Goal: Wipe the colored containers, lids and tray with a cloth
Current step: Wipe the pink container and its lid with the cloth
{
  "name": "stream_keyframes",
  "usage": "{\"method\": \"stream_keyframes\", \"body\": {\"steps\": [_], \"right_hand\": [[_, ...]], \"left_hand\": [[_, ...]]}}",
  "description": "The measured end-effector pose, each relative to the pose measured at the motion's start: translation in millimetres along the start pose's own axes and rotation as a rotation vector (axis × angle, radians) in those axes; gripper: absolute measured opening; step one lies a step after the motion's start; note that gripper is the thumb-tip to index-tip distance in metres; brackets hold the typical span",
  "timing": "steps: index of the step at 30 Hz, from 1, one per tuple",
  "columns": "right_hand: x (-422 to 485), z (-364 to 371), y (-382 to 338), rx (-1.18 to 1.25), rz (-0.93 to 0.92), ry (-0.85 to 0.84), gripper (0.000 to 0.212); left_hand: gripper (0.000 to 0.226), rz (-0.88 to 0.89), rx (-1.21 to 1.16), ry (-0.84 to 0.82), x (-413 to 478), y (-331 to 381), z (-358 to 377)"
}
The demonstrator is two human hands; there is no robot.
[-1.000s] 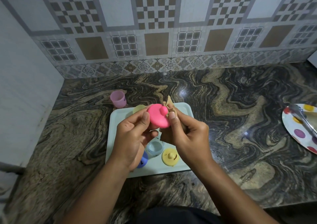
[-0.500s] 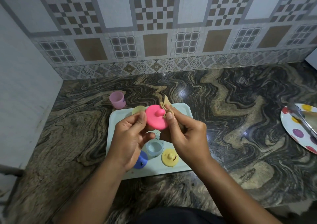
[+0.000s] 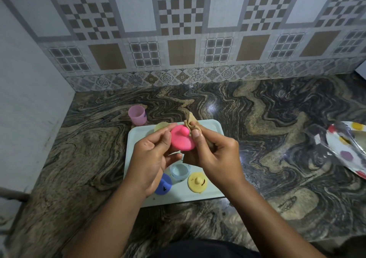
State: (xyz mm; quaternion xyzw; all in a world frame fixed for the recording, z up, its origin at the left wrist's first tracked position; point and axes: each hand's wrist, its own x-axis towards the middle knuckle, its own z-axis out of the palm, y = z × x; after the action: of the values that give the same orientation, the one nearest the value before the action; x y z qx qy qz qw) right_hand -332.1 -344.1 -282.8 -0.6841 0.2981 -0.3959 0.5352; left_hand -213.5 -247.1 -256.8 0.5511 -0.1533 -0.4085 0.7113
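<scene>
Both grips hover over the tray (image 3: 200, 196) on the counter (image 3: 277, 119): left grip (image 3: 152, 158) pinches the pink lid (image 3: 181, 140), right grip (image 3: 215, 156) clutches the tan cloth (image 3: 191, 123) against its knob. Frame edge cuts off a blurred spotted plate (image 3: 349, 149); left grip half-hides a blue lid (image 3: 166, 185).

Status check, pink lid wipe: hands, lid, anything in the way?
Left hand pinches pink lid over tray. Right hand grips tan cloth, pressed at the lid's knob. Nothing blocking; light blue cup, yellow lid sit below on tray.

2 bare forearms (image 3: 111, 224), dark garment (image 3: 198, 250)
</scene>
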Motion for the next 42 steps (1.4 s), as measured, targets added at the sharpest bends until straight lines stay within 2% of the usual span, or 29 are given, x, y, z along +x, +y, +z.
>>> {"method": "stream_keyframes", "body": {"steps": [3,8,12,14,17,23,29,34,37,42], "right_hand": [[1.5,1.5,3.3,0.017,0.064,-0.023,0.035],[2.6,2.2,11.7,0.113,0.144,-0.055,0.043],[-7.4,4.1,0.8,0.056,-0.017,-0.046,0.029],[-12.0,5.8,-2.3,0.019,-0.086,-0.031,0.029],[-11.5,6.8,1.6,0.037,-0.065,-0.027,0.027],[1.2,1.3,5.9,0.089,0.064,0.012,0.040],[0.2,4.5,6.9,0.106,0.052,-0.033,0.035],[-5.4,5.2,5.7,0.067,-0.051,-0.031,0.032],[-0.5,5.3,8.0,0.098,0.025,-0.029,0.036],[1.7,8.7,15.5,0.101,0.095,-0.070,0.038]], "left_hand": [[0.028,-0.002,0.013,0.039,0.4,1.7,0.4],[0.053,-0.005,0.044,-0.112,-8.4,1.0,1.0],[0.041,0.008,-0.062,0.039,-4.2,-0.3,1.3],[0.041,0.024,-0.054,0.017,-3.5,1.0,0.9],[0.055,0.062,0.010,-0.051,-7.1,1.9,2.9],[0.033,0.017,0.023,-0.048,-9.6,-4.1,0.4],[0.048,0.028,0.006,-0.096,-10.8,-3.0,6.0],[0.037,-0.022,-0.022,-0.085,-4.5,-1.6,-2.6],[0.034,-0.062,0.020,-0.125,-6.2,-1.6,-5.9],[0.028,0.128,0.284,-0.007,-7.8,-5.0,-2.7]]}}
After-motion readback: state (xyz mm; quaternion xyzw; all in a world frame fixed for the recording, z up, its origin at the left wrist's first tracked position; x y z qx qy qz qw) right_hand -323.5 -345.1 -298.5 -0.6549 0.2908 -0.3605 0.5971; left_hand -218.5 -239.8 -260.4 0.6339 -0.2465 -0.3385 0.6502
